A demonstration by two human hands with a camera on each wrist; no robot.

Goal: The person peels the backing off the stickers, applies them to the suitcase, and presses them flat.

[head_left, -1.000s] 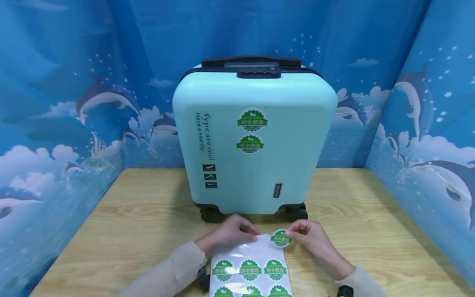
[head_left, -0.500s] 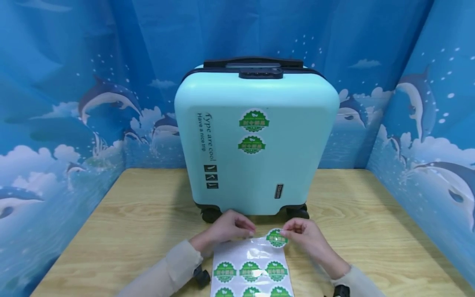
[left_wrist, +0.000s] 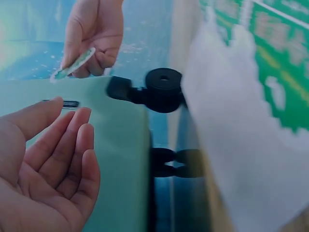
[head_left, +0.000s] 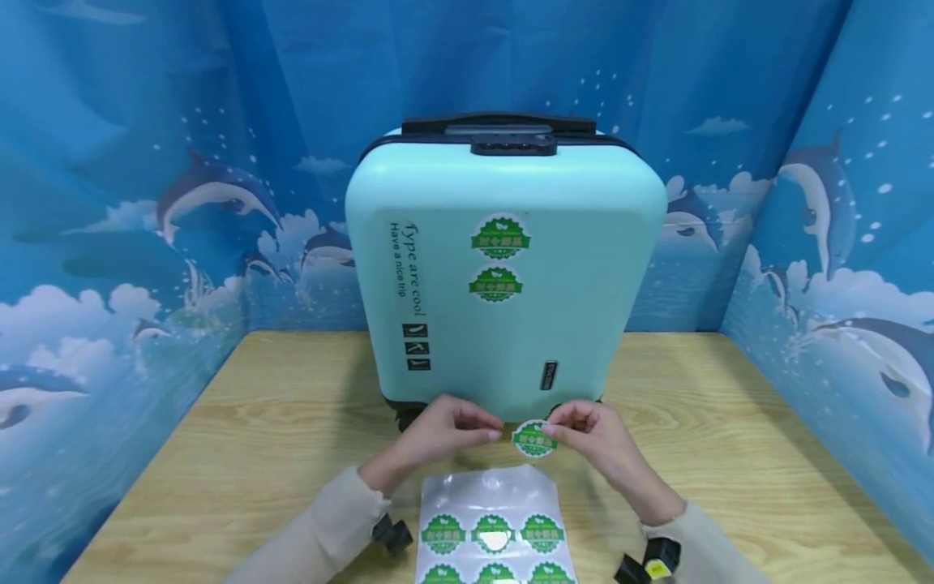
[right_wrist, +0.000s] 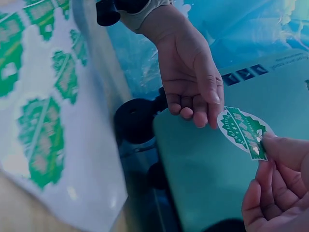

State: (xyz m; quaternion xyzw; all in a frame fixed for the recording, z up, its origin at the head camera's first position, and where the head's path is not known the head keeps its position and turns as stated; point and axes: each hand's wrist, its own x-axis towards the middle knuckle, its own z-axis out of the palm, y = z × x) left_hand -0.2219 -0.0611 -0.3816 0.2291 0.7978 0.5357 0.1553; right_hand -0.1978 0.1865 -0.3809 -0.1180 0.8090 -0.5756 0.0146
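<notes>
My right hand (head_left: 601, 442) pinches a round green and white sticker (head_left: 533, 439) by its right edge, in front of the suitcase's bottom. The right wrist view shows the thumb and index finger on the rim of the sticker (right_wrist: 243, 131). My left hand (head_left: 438, 430) is just left of it, with loosely bent fingers and nothing between them; in the left wrist view a gap separates this hand (left_wrist: 53, 159) from the sticker (left_wrist: 75, 65). Below both hands, a white sheet of stickers (head_left: 485, 491) lies on the table, its top row bare.
A mint-green suitcase (head_left: 569, 308) stands upright on the wooden table (head_left: 277, 438), two matching stickers (head_left: 499, 237) on its front, one above the other. Its black wheels are partly behind my hands. A blue dolphin-print curtain (head_left: 306, 81) surrounds the table at the back and sides.
Both hands have moved up and away from the sheet toward the suitcase, the right hand carrying the sticker. The left hand has left the sheet's top edge.
</notes>
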